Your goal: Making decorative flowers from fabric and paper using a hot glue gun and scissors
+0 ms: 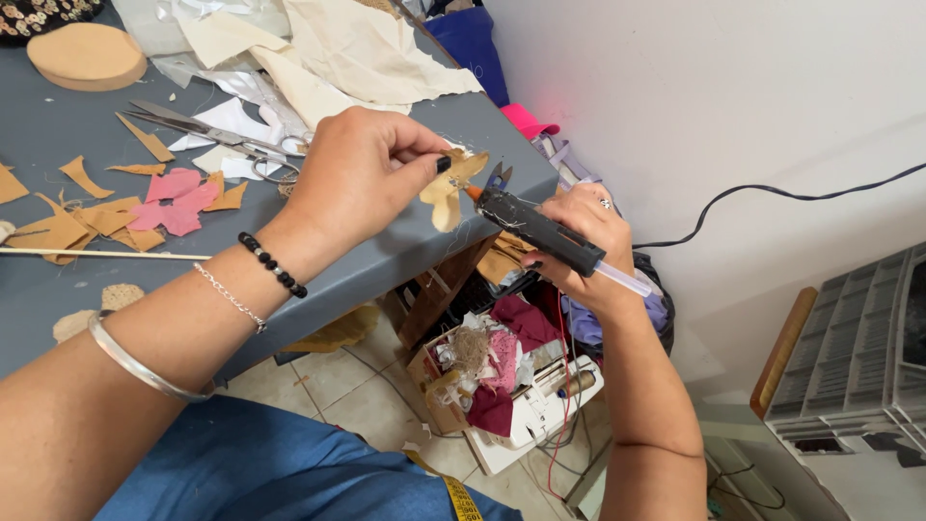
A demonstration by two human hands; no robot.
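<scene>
Two hands meet just past the near-right edge of the grey table [405,246]. Left hand [362,174] pinches a small tan cutout piece [449,188] between thumb and fingertips, holding it in the air. Right hand [588,236] is wrapped around a black glue gun [535,230], orange nozzle touching the cutout's right edge. Gun's long axis runs from lower right up to upper left, tip pointing at the left hand. Scissors [207,130] lie well apart, far left on the table among fabric scraps [178,203].
</scene>
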